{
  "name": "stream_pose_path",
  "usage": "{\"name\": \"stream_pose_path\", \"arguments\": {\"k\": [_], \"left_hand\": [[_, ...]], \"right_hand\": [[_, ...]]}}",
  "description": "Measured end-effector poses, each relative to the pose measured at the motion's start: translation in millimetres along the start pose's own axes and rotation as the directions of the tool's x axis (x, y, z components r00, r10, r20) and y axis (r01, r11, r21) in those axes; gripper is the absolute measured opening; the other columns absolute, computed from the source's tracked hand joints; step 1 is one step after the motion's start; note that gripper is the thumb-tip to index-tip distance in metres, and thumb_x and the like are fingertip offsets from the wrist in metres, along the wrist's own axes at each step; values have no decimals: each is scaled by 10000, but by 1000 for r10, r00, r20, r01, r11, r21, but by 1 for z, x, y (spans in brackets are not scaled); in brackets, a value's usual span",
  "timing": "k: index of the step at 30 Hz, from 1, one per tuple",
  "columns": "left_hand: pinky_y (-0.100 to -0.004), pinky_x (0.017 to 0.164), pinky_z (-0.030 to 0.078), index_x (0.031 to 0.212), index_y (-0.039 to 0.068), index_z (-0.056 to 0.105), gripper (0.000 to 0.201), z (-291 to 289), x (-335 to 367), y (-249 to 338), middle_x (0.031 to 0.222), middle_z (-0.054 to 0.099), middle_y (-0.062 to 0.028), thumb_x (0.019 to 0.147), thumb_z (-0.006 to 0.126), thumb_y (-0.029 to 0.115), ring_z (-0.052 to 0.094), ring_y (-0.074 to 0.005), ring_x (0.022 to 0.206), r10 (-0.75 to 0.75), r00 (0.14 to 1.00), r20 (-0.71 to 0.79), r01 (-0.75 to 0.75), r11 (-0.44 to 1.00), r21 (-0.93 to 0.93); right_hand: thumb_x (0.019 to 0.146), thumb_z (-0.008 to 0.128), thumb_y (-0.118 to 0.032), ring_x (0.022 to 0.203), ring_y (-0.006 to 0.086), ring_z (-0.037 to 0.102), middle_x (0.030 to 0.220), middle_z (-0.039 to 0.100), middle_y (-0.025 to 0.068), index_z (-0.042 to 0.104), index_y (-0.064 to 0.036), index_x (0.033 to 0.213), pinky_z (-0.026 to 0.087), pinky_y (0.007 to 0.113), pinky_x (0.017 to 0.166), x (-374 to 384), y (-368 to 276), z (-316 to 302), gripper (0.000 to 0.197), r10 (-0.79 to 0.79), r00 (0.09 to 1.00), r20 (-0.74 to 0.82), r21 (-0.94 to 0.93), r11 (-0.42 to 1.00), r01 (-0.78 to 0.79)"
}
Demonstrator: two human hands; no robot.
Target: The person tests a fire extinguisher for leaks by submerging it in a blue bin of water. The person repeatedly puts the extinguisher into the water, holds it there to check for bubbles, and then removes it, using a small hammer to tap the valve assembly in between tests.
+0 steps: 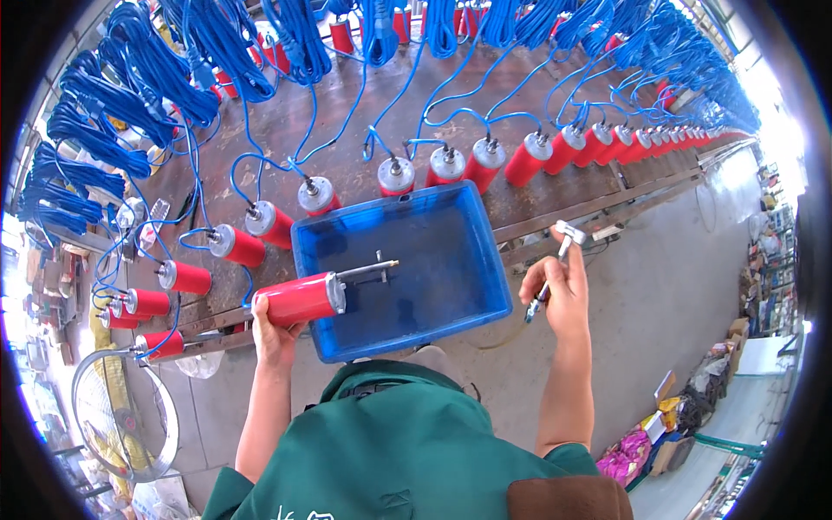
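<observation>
My left hand is closed round the lower end of a red cylinder with a silver end cap. It holds the cylinder tilted over the left rim of a blue plastic tub. From the capped end a thin metal rod with a brass-coloured tip reaches out above the tub. What fills the tub looks dark and smooth; I cannot tell if it is water. Right of the tub, my right hand grips a slim silver tool with a T-shaped head, its head pointing up and away from me.
More red cylinders with blue leads line the front edge of a brown workbench. Coiled blue cables crowd its far side. A round wire fan guard stands at the lower left. Bags and boxes lie on the right.
</observation>
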State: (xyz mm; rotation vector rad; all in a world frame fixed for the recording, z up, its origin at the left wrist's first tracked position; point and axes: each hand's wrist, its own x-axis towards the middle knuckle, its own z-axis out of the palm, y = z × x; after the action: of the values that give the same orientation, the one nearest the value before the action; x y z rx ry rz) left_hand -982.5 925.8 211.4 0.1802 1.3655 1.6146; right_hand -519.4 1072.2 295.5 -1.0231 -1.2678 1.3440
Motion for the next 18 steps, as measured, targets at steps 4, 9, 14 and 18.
{"name": "stream_pose_path", "arguments": {"k": [4, 9, 14, 18], "left_hand": [[-453, 929, 655, 1380, 137, 556, 698, -6, 4, -2, 1301, 710, -120, 940, 716, 655, 730, -278, 1166, -38, 998, 41, 39, 999, -19], [-437, 871, 675, 1369, 109, 536, 720, 2, -2, 2, 1256, 714, -134, 924, 738, 637, 752, -278, 1092, -9, 999, 44, 9, 1000, -15], [-441, 861, 675, 1379, 136, 530, 698, -6, 3, -2, 1273, 707, -129, 931, 736, 629, 754, -276, 1083, -17, 998, 53, 19, 999, -37], [-438, 856, 674, 1382, 166, 528, 684, -3, 4, -3, 1273, 710, -117, 924, 744, 626, 761, -273, 1056, -30, 997, 70, 33, 998, -48]], "right_hand": [[1163, 515, -253, 589, 97, 559, 955, 640, 57, 313, -154, 1628, 461, 234, 483, -9, -25, 48, 517, -162, 986, -46, 145, 975, 167], [1159, 521, -362, 667, 48, 476, 895, 541, 6, 434, -142, 1387, 403, 219, 529, -6, -15, 100, 329, 14, 996, 90, -48, 999, -9], [1122, 546, -237, 566, 53, 472, 812, 548, 12, 512, -108, 1148, 379, 228, 442, 17, -1, 142, 135, 361, 883, 299, 21, 923, -384], [1076, 526, -145, 550, 57, 472, 790, 586, 31, 600, -62, 1059, 369, 230, 420, 41, 58, 160, 112, 463, 863, 203, 89, 869, -487]]}}
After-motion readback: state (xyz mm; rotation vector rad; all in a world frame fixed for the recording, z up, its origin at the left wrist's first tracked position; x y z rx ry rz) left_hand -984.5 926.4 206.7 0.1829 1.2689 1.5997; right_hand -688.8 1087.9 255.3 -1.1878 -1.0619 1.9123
